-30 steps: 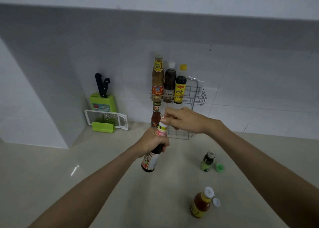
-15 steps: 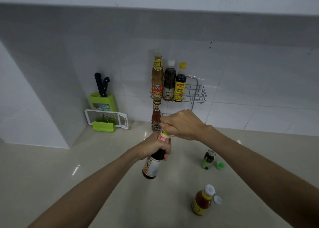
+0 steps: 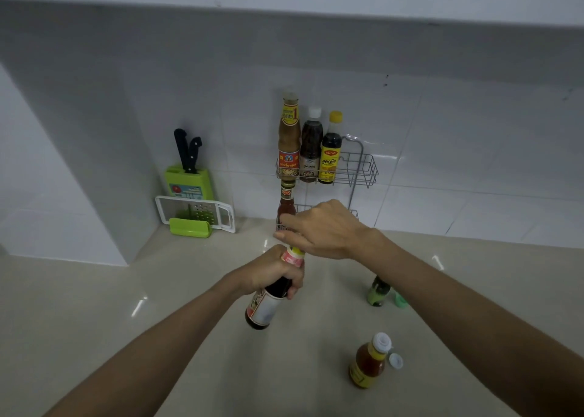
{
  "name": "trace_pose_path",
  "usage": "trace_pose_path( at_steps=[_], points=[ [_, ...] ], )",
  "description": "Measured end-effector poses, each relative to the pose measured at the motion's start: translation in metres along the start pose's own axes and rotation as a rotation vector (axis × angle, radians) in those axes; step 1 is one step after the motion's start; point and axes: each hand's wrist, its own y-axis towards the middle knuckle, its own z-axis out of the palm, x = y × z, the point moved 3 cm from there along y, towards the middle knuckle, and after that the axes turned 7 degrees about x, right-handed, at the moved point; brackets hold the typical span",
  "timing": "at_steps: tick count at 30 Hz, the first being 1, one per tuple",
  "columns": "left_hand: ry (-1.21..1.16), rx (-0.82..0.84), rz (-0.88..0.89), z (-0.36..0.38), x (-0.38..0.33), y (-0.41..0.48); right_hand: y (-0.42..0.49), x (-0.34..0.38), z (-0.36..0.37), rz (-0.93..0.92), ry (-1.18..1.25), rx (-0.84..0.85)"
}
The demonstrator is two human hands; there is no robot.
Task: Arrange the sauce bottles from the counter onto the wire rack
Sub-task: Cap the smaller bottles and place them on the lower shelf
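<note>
My left hand [image 3: 276,274] grips the neck of a dark sauce bottle [image 3: 264,309] with a white label, held tilted above the counter. My right hand [image 3: 322,230] rests over the bottle's pale cap [image 3: 295,253], fingers on the top. Behind stands the two-tier wire rack [image 3: 363,170]. Its upper shelf holds three bottles: a tall brown one [image 3: 289,138], a dark one with a white cap [image 3: 311,146] and a yellow-capped one [image 3: 330,151]. A red sauce bottle [image 3: 287,205] stands on the lower shelf. On the counter stand a small green bottle [image 3: 377,291] and an orange sauce bottle [image 3: 368,364].
A green knife block [image 3: 186,179] with black-handled knives and a white grater [image 3: 196,214] sit in the left corner. A loose green cap [image 3: 399,301] and a white cap [image 3: 395,360] lie beside the two counter bottles. The white tiled wall backs the beige counter [image 3: 94,306].
The held bottle has sunk slightly lower and my right hand has shifted on its cap, fingers flatter over the top. The rack and counter bottles are unmoved.
</note>
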Motion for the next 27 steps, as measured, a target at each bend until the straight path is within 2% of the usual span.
trace_pose_path(
  at_steps=[2,4,6,8,10,12,14,16,20,23,25,27],
  points=[
    [-0.023,-0.123,-0.007,0.004,-0.004,0.001,0.004,0.003,0.003,0.086,-0.075,-0.035],
    [-0.017,-0.351,-0.058,0.005,-0.002,0.004,0.007,0.004,0.009,0.281,-0.085,0.016],
    [0.100,-0.572,-0.161,0.006,0.003,0.004,0.010,0.004,0.021,0.415,-0.077,0.117],
    [0.275,-0.691,-0.237,0.011,0.004,0.002,0.011,0.003,0.032,0.527,-0.004,0.211],
    [0.356,-0.753,-0.254,0.014,0.005,0.000,0.011,-0.002,0.042,0.632,0.217,0.210],
    [0.371,-0.776,-0.246,0.011,0.004,0.001,0.008,-0.002,0.050,0.702,0.589,0.103],
    [0.358,-0.732,-0.182,0.006,0.000,0.003,0.008,-0.002,0.049,0.672,0.772,-0.017],
    [0.302,-0.634,-0.103,0.000,-0.005,0.004,0.009,-0.008,0.039,0.650,0.832,-0.066],
    [0.023,-0.282,0.049,-0.012,0.002,-0.003,0.017,-0.030,0.010,0.545,0.839,-0.066],
    [-0.116,-0.092,0.039,-0.010,0.017,-0.011,0.019,-0.050,-0.007,0.501,0.973,-0.078],
    [-0.150,-0.071,0.045,-0.007,0.022,-0.012,0.020,-0.057,-0.016,0.493,1.065,-0.075],
    [-0.191,-0.122,0.057,-0.006,0.022,-0.009,0.021,-0.058,-0.018,0.507,1.122,-0.104]
  ],
)
